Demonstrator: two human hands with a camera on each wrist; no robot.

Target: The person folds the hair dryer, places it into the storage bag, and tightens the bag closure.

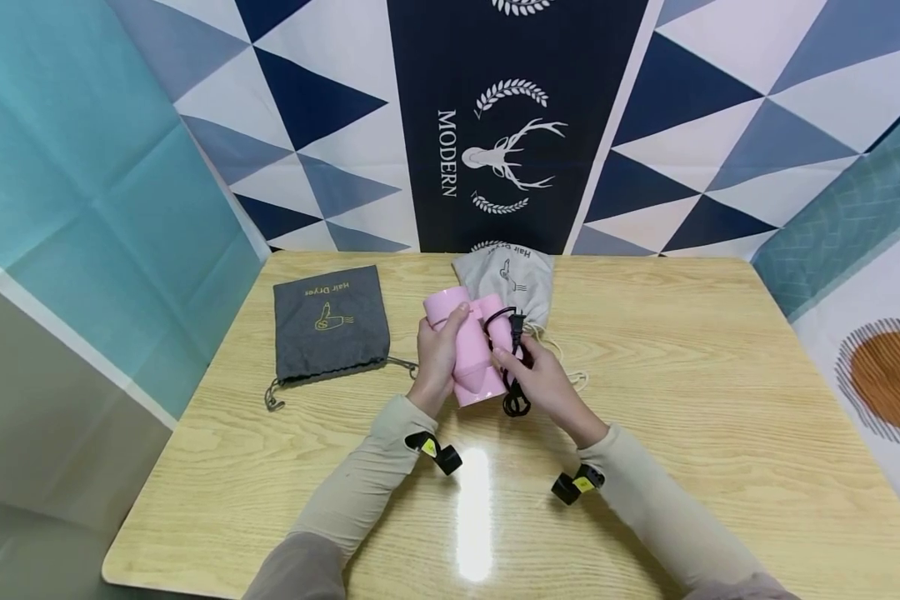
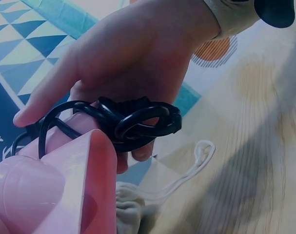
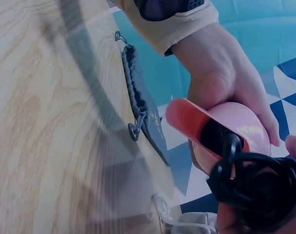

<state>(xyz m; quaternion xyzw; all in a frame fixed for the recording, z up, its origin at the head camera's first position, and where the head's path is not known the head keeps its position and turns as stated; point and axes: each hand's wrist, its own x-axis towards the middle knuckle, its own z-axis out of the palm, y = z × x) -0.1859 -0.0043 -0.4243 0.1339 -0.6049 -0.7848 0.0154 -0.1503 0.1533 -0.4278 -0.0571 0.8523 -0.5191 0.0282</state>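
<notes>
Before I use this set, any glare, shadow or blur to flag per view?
Head: bright glare streak low-centre on the tabletop; left wrist: dim, bluish cast, broad shadow across the tabletop; right wrist: also dim, shadows on the wood, and the black cord, near the lens, looks soft and short on detail.

Your hair dryer [image 1: 474, 350]: smooth, glossy plastic; your grey pouch [image 1: 332, 333] and pale pouch [image 1: 523, 287]: matt cloth; your tabletop [image 1: 690, 383]: glossy, wood-grained surface.
</notes>
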